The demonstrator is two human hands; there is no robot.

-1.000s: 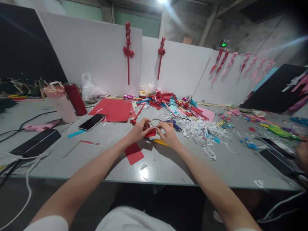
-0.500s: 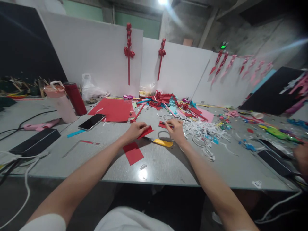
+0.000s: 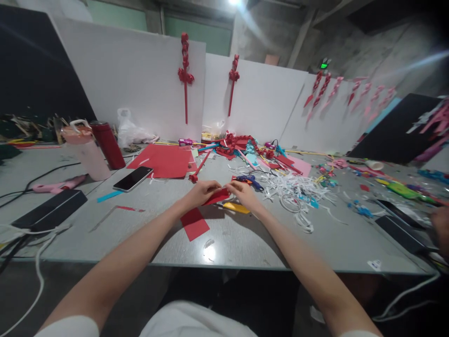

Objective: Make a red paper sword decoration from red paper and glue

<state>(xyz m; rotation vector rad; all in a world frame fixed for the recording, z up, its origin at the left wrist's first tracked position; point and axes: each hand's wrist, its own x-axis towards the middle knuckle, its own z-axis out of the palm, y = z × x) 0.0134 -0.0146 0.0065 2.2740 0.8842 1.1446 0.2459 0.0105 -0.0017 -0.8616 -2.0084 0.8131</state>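
My left hand (image 3: 200, 194) pinches a folded strip of red paper (image 3: 215, 198) over the middle of the table. At the strip's right end, the fingers of my right hand (image 3: 244, 195) are closed on the paper too. Under my right hand lies a yellow utility knife (image 3: 235, 207), partly covered. A flat red paper square (image 3: 195, 224) rests on the table below my left hand. Just beyond my right hand is a dark blue tool with a thin cord, which looks like a glue gun (image 3: 253, 180), lying partly over a small red piece.
White paper shreds (image 3: 294, 189) are heaped to the right. Large red sheets (image 3: 163, 160), a phone (image 3: 133, 179) and two bottles, one pink (image 3: 91, 157) and one red (image 3: 109, 146), stand or lie left. Black boxes with cables (image 3: 52, 208) sit near the left edge. Another person's hand (image 3: 440, 222) shows far right.
My right hand has let go of the blue glue gun, which now lies on the table. It has moved left and down to the red paper in my left hand.
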